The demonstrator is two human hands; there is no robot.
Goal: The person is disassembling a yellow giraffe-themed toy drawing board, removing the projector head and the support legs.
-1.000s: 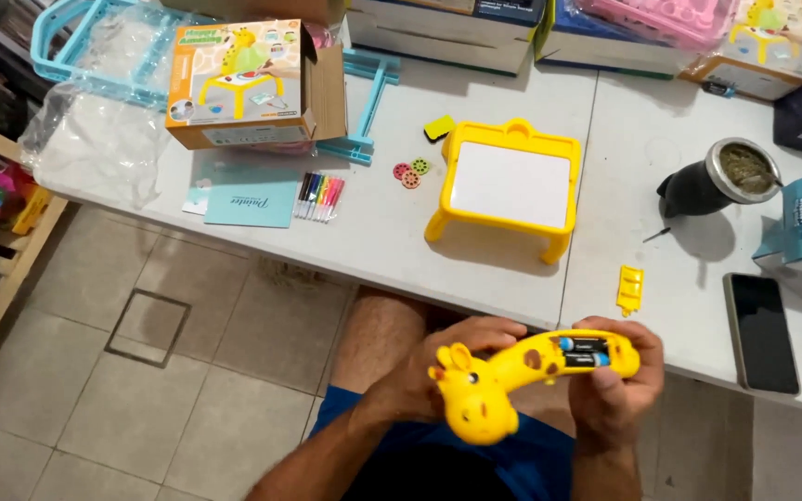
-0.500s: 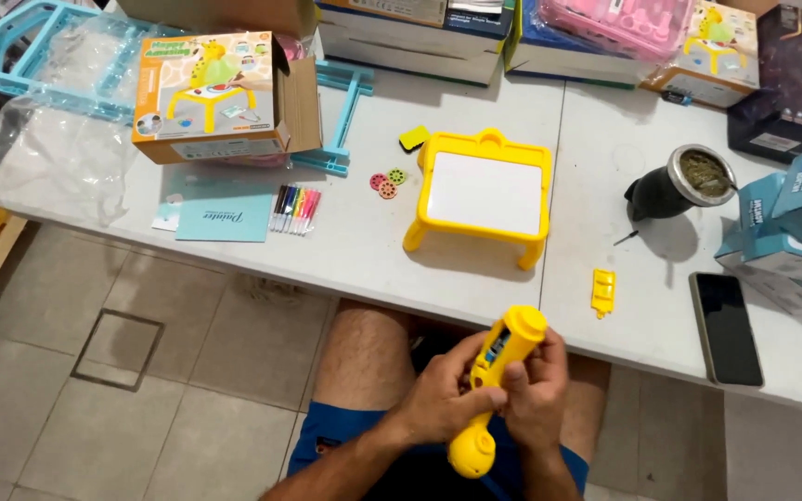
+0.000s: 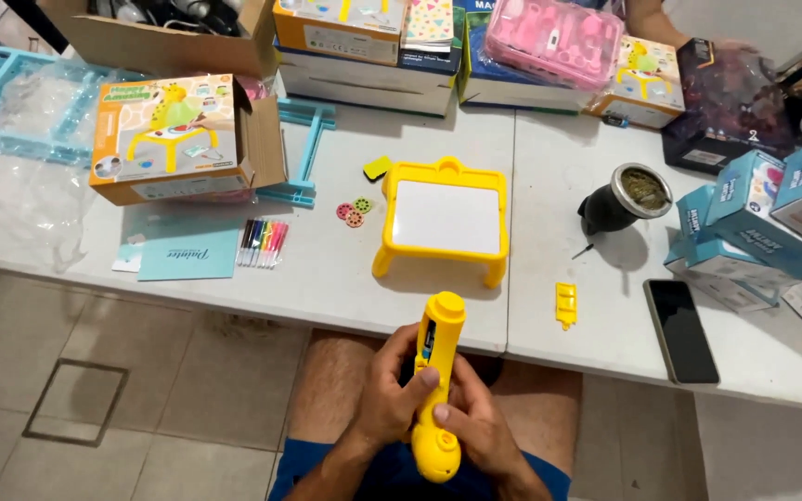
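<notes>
The white worktop (image 3: pixel 345 278) ends just above your knees, so the yellow toy projector (image 3: pixel 438 390) at lower centre hangs over your lap and bare floor. Your left hand (image 3: pixel 387 394) and right hand (image 3: pixel 480 431) both wrap it closed, but only around its lower half; a thumb slip could drop it or knock the small yellow clip (image 3: pixel 565 304).

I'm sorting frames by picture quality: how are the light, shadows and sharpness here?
Head view: even, soft light; the yellow drawing board and dark cup cast faint shadows on the white table. Both hands, left hand and right hand, and the yellow toy look sharp; edges bend slightly.
</notes>
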